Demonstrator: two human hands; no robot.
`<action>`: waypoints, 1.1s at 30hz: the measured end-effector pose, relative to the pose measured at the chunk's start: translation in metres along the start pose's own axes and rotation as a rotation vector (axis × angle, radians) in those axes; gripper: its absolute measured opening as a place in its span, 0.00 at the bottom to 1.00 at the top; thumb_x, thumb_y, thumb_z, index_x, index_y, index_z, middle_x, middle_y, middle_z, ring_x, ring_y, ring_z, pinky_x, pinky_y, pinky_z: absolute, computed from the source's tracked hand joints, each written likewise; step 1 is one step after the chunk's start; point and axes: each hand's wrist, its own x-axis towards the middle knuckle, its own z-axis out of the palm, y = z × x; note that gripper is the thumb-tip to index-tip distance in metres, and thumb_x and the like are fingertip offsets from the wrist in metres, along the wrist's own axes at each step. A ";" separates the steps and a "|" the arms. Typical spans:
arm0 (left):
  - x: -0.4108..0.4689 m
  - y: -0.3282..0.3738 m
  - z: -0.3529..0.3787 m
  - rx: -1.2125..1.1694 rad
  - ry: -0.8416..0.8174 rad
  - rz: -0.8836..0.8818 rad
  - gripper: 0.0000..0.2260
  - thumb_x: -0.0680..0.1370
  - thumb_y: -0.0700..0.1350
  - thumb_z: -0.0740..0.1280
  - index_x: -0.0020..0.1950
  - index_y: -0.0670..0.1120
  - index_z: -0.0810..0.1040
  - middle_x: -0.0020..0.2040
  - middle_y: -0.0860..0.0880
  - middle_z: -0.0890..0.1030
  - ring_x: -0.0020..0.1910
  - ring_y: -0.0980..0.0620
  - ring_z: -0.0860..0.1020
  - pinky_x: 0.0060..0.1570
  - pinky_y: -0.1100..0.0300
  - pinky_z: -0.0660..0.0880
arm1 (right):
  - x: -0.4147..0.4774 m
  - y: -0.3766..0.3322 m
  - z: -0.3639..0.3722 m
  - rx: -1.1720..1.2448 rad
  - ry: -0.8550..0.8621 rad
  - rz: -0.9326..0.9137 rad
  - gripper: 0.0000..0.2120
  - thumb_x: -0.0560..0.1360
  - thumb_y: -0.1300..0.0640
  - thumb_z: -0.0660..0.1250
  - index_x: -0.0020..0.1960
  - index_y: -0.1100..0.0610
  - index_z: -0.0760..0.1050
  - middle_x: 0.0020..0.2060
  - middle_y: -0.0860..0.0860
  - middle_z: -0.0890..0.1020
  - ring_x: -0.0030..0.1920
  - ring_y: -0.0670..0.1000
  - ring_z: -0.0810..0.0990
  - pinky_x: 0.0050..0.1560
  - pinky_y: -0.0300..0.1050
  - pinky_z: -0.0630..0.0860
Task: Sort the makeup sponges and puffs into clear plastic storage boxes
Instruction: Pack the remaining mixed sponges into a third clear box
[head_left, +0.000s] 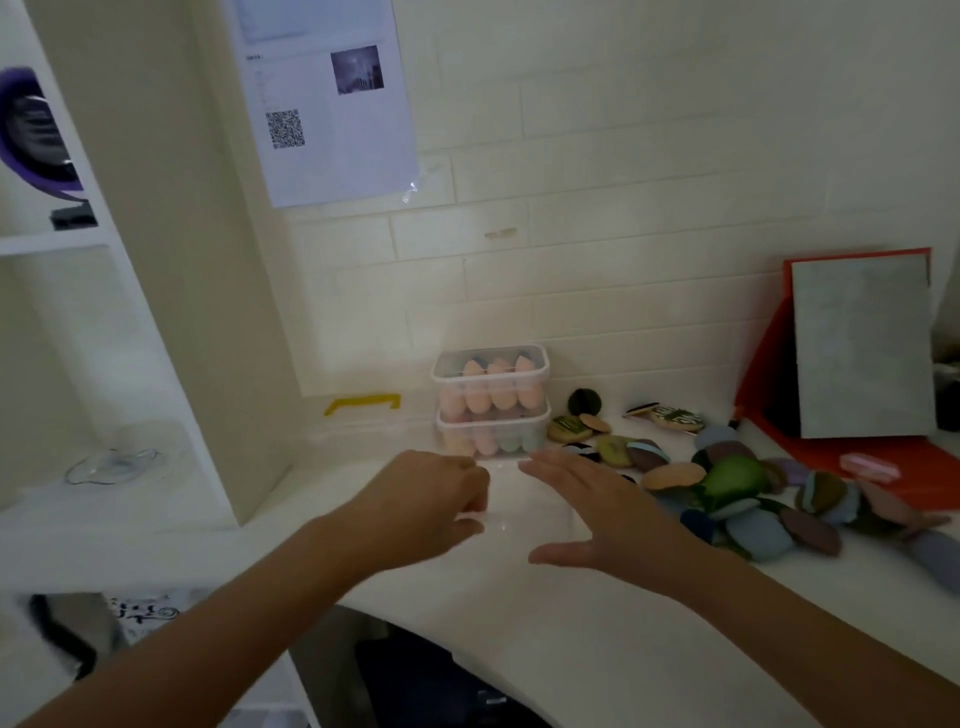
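Box prep: left hand (436, 499) pinching clear box (522, 517) edge (barely visible), right hand (597, 512) hovering spread; next, picking puffs (727, 493)

Home vanity nook — tiled wall (623, 249), mirror (862, 348), shelves (57, 241)

Bare counter (545, 639) in front is open; stacked boxes (492, 400) behind, puffs (737, 493) crowding right

Both bare forearms reach forward and draw close together. The left hand (434, 496) is knuckles-up, its fingers curled under toward the thumb; whether they pinch anything I cannot tell. Just beside it, the right hand (597, 512) has straight fingers held together, pointing forward, with the thumb spread wide.
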 end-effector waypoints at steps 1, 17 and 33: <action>0.002 0.008 0.006 -0.028 0.014 0.038 0.08 0.77 0.54 0.63 0.52 0.52 0.76 0.49 0.54 0.78 0.47 0.55 0.76 0.45 0.63 0.69 | -0.007 0.007 -0.001 -0.039 -0.013 0.017 0.40 0.67 0.28 0.54 0.75 0.40 0.49 0.75 0.39 0.53 0.71 0.36 0.51 0.73 0.39 0.56; -0.016 0.000 0.089 -0.400 0.484 -0.078 0.16 0.73 0.64 0.61 0.51 0.54 0.74 0.48 0.61 0.73 0.46 0.66 0.72 0.46 0.75 0.69 | -0.045 0.059 0.027 -0.471 0.514 -0.281 0.17 0.82 0.44 0.50 0.59 0.54 0.69 0.44 0.52 0.84 0.40 0.51 0.83 0.36 0.43 0.81; -0.012 0.013 0.087 -0.180 0.533 -0.073 0.20 0.79 0.64 0.47 0.50 0.51 0.69 0.37 0.54 0.83 0.29 0.57 0.80 0.27 0.66 0.74 | -0.044 0.058 0.025 -0.402 0.628 -0.206 0.18 0.82 0.46 0.48 0.58 0.56 0.70 0.46 0.53 0.83 0.46 0.48 0.80 0.42 0.39 0.79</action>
